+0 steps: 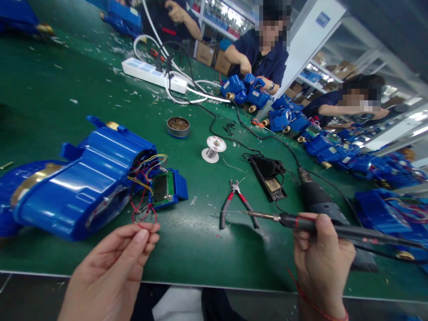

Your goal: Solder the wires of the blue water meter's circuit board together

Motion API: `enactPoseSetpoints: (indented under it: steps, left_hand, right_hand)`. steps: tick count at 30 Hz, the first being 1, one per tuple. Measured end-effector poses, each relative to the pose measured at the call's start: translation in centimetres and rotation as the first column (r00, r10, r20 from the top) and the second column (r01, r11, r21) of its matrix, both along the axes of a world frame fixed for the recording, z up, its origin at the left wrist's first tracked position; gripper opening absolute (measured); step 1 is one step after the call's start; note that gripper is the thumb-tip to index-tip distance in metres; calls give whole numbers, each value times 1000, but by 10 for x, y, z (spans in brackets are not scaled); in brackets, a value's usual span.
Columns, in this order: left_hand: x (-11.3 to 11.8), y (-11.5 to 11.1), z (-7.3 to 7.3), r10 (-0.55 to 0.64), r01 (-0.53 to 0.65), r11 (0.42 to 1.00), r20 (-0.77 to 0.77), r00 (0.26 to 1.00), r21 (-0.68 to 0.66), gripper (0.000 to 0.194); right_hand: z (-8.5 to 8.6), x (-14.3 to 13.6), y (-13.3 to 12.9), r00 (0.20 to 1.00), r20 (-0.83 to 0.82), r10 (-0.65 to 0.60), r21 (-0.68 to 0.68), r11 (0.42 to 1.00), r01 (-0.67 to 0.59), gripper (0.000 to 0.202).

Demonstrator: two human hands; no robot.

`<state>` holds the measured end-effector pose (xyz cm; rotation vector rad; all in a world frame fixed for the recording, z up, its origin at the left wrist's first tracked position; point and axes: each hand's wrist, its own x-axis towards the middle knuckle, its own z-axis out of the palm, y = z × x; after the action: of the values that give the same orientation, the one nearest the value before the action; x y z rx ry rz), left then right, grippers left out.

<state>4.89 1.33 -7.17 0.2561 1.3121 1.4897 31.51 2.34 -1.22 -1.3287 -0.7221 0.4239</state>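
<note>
My left hand [115, 263] pinches thin red wires [144, 217] between thumb and fingertips. These wires run up to a small green circuit board with a display [163, 188] in a blue frame, which hangs out of a blue meter body [80, 178] lying on its side. In my right hand [321, 254] is a soldering iron [301, 222], gripped like a pen with its tip pointing left. Behind the tip lie pliers with red and grey handles [236, 203], spread apart. A solder spool [214, 149] stands farther back, its loose wire trailing toward the pliers.
A black soldering stand [267, 177] and a dark heat gun [321, 198] lie at right. A round tin [178, 127] and a white power strip [154, 75] sit farther back, with cables crossing the green table [200, 258]. Several blue meters [321, 145] line the right, beside co-workers.
</note>
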Motion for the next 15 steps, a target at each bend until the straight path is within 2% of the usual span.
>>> enactPoseSetpoints:
  steps: [8,12,15]
  left_hand:
    - [1,-1,0,-9,9,1000,14,1000,-3,45]
    - [6,4,12,20,-16,997,61,998,-75,52]
    - [6,5,25,2,15,988,111,994,-156,55]
  right_hand:
    - [2,1,1,997,-73,16,-1,1000,-16,37]
    - [10,-2,3,989,-123,87,-9,996,-89,36]
    - [19,-6,8,990,-81,115,8,993,-115,33]
